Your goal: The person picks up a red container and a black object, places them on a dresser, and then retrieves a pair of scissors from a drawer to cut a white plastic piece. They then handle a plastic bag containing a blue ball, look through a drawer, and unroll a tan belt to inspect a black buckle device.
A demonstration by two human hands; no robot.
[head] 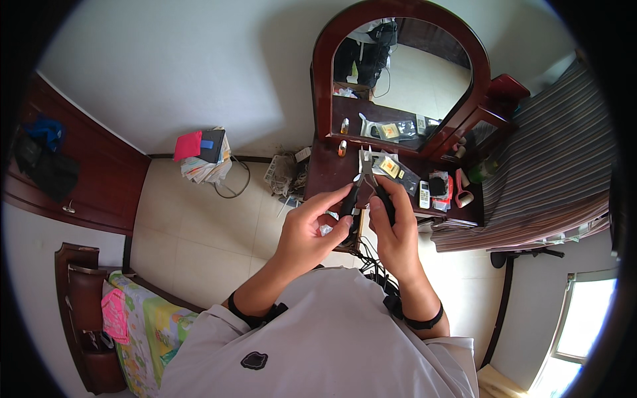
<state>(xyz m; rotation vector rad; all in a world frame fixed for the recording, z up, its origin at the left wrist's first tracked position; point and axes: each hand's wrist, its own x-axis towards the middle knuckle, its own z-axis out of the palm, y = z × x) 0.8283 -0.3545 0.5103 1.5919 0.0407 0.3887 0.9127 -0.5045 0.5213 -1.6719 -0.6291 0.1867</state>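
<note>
A pair of pliers (367,171) with black-sleeved handles is held up in front of me, over the dark red wooden dressing table (322,174). Its jaws point away from me and stand apart, and the handles are spread. My left hand (306,236) has its thumb and a finger on the left handle. Around the right handle, my right hand (398,236) is closed. Beyond the pliers lie a clear plastic packet with a yellow label (390,167) and a white item partly hidden behind the tool. A small bottle of amber liquid (342,148) stands to their left.
An arched mirror (403,74) rises behind the tabletop. At the right are a white remote control (424,194), a pink-handled roller (460,186) and a striped curtain (537,164). Black cables (371,263) hang below. Stacked papers (206,166) stand by the wall; a bed (149,323) is at lower left.
</note>
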